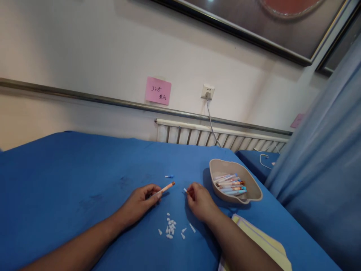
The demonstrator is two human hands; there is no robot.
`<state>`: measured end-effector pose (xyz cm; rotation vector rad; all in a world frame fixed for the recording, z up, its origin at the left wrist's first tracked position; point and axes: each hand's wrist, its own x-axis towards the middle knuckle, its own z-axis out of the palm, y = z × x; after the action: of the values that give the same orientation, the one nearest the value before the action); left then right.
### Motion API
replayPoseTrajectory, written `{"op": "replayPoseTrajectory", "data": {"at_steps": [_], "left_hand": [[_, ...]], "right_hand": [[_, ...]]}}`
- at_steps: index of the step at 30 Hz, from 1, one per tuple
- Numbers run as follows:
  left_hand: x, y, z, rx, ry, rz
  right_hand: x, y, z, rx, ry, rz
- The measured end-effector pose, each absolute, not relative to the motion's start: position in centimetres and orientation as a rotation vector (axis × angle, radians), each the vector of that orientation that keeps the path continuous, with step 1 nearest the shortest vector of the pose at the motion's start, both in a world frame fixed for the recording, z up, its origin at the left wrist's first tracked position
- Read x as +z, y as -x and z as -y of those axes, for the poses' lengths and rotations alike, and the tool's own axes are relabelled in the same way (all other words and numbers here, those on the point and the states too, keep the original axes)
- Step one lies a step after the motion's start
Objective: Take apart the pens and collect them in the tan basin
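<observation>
Blue cloth [70, 169], smudged in spots, is spread under both hands. A slim, smooth orange pen [167, 187] is held in the left hand [141, 200], fingers loosely curled round it, one end poking out toward the right hand [200, 201]. There, a tiny white piece [185, 191] is pinched, fingers mostly closed. Little white cone-like bits [172, 227] are scattered between the forearms, and a beige, wavy-rimmed basin [255, 185] of pens [231, 184] is parked right of the right hand.
</observation>
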<state>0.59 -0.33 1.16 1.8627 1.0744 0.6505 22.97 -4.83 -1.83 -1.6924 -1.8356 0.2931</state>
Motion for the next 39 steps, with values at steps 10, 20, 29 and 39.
{"op": "replayPoseTrajectory", "data": {"at_steps": [10, 20, 29, 39], "left_hand": [[1.2, -0.5, 0.6, 0.625, -1.902, -1.044], [1.8, -0.6, 1.1, 0.593, -1.937, -1.005], [1.5, -0.4, 1.3, 0.547, -2.076, -0.962], [1.5, -0.3, 1.5, 0.550, -2.139, -0.943]], "right_hand": [[-2.7, -22.9, 3.9, 0.845, 1.308, 1.410], [-2.2, -23.0, 4.2, 0.913, 1.153, 1.372], [-2.2, -22.7, 4.5, 0.963, 1.127, 1.364], [-2.1, -22.6, 4.6, 0.983, 1.119, 1.313]]}}
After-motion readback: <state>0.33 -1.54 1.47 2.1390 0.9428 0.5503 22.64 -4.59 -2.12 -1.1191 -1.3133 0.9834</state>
